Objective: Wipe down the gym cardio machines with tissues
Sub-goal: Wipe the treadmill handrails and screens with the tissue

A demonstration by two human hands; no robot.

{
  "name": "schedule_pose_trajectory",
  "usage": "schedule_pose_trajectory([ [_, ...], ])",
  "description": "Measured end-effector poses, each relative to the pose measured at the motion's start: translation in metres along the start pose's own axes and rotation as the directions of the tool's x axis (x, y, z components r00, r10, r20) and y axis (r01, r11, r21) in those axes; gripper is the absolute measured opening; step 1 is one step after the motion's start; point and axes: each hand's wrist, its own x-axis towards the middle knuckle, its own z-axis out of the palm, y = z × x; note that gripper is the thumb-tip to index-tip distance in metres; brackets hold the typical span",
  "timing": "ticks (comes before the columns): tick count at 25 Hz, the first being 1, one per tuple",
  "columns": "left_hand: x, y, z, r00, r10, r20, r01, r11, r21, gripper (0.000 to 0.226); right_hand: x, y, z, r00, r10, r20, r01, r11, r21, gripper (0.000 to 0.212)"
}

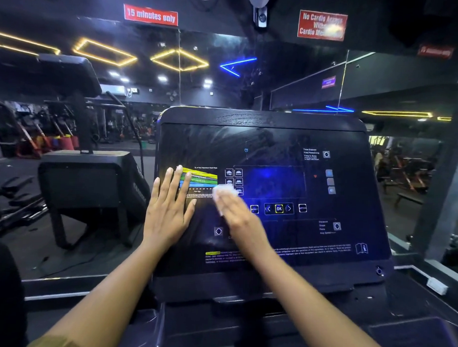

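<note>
A cardio machine's dark console panel (276,138) fills the middle of the view, with an OK button row and a coloured heart-rate chart (204,179) on it. My left hand (169,207) lies flat on the panel's left side, fingers straight and spread, tips at the chart. My right hand (237,215) presses a white tissue (224,192) against the panel just right of the chart; the hand is motion-blurred and its fingers look fairly straight over the tissue. Streaks show on the upper part of the panel.
A second machine's console (93,173) stands to the left. A mirror wall (252,78) behind reflects the gym, ceiling lights and weight racks. Red signs (150,15) hang above. A ledge with a small white object (437,285) runs at the right.
</note>
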Motion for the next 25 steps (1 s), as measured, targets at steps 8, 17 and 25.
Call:
schedule_pose_trajectory([
  [8, -0.002, -0.001, 0.002, 1.0, 0.01, -0.01, -0.01, 1.0, 0.012, 0.064, -0.024, -0.02, -0.006, 0.997, -0.082, 0.001, 0.082, 0.997, -0.014, 0.045],
  [17, -0.002, -0.001, 0.001, 1.0, 0.014, 0.004, -0.014, 1.0, 0.004, 0.064, -0.03, 0.037, -0.019, 0.968, 0.25, -0.015, -0.25, 0.968, -0.001, 0.056],
  [25, -0.034, 0.017, -0.007, 0.999, 0.043, 0.026, -0.041, 0.997, -0.059, 0.059, -0.099, -0.069, 0.001, 0.955, -0.264, 0.137, 0.268, 0.964, -0.008, 0.044],
])
